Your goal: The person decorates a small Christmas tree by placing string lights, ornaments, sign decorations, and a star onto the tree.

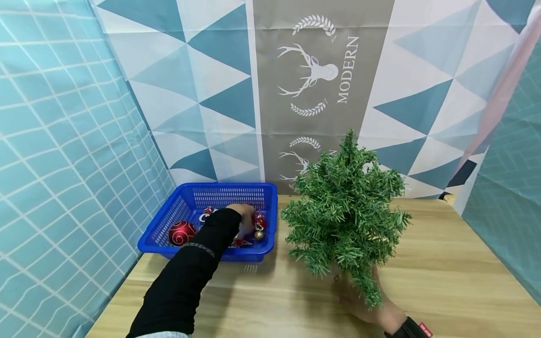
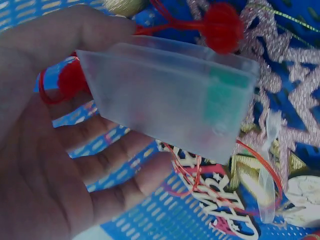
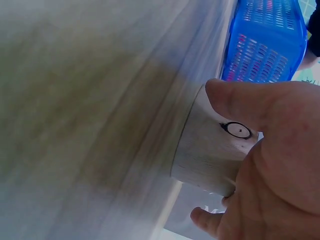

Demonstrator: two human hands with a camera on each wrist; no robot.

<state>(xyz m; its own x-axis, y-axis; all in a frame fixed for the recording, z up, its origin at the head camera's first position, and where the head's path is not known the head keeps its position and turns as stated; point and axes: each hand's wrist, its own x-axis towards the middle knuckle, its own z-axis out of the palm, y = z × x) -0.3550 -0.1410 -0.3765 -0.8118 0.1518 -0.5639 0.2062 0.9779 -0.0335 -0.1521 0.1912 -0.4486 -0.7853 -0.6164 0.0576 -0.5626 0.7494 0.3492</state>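
Observation:
My left hand (image 1: pixel 242 211) is down inside a blue plastic basket (image 1: pixel 249 257). Between its thumb and fingers it holds a small translucent plastic box (image 2: pixel 165 95) with a green patch at one end. Red balls on cords (image 2: pixel 223 28), a glittery pink ornament (image 2: pixel 305 70) and a white lettered ornament (image 2: pixel 225 200) lie around that hand. My right hand (image 1: pixel 359 298) grips the pale cylindrical base (image 3: pixel 205 150) of a small artificial Christmas tree (image 1: pixel 346 202). The tree stands upright, its branches covering part of that hand in the head view.
A large red bauble (image 1: pixel 181 233) with a swirl pattern sits at the basket's left end. A small gold ball (image 1: pixel 259 235) lies near its right side. Under everything is a wooden table (image 1: pixel 456 263), with patterned cloth walls (image 1: pixel 63 117) at the back and sides.

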